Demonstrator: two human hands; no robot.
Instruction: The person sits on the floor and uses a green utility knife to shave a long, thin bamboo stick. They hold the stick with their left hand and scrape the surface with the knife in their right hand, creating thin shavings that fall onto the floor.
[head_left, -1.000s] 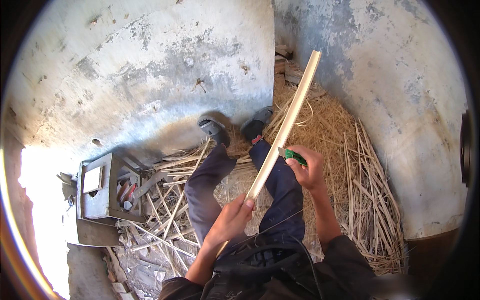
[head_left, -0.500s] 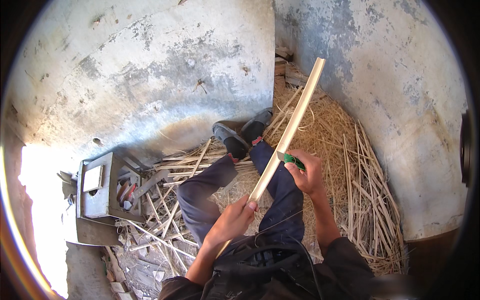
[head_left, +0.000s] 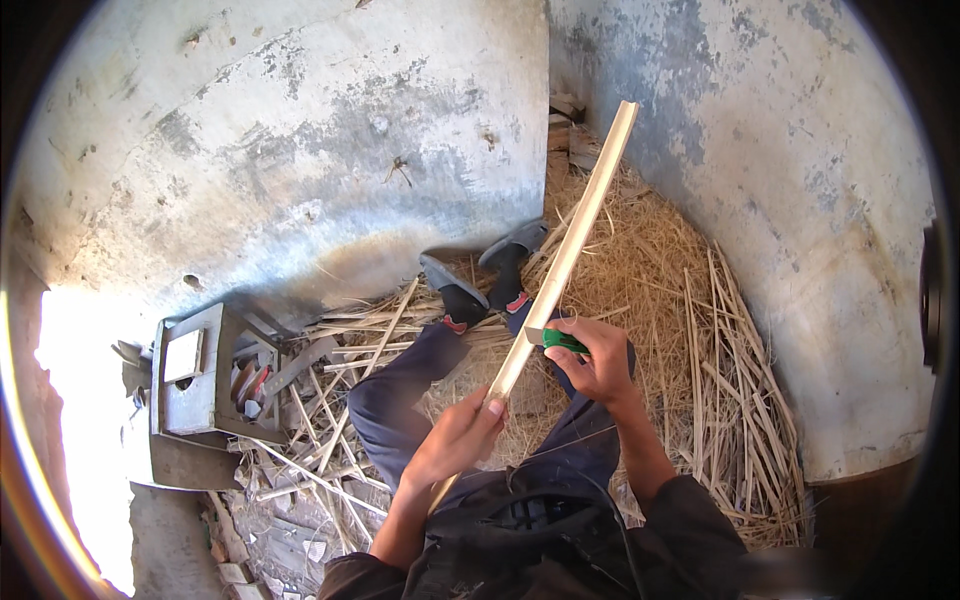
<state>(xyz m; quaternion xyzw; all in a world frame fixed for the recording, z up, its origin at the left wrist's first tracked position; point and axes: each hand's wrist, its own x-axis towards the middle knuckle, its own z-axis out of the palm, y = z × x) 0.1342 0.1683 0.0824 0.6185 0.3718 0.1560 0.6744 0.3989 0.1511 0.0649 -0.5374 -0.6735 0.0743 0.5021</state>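
Observation:
A long pale wooden strip (head_left: 582, 222) with a groove along its length slants from my lap up toward the far right. My left hand (head_left: 462, 434) is closed around its near part, thumb on top. In my right hand (head_left: 600, 362) is a green-handled scraper (head_left: 564, 341), gripped with the fingers wrapped round the handle. Its flat metal blade lies against the strip, a short way beyond my left hand. Where the strip's near end finishes is hidden behind my left forearm and clothes.
Straw-like shavings (head_left: 655, 270) cover the floor, with many thin wooden sticks (head_left: 750, 420) piled along the right wall. More sticks (head_left: 325, 450) lie at the left beside a grey wooden box (head_left: 195, 390). My shoes (head_left: 455, 280) rest near the worn back wall (head_left: 330, 130).
My right hand has drawn the scraper along the strip toward me and to the left. The strip's far end has shifted slightly left and up. My legs have moved a little.

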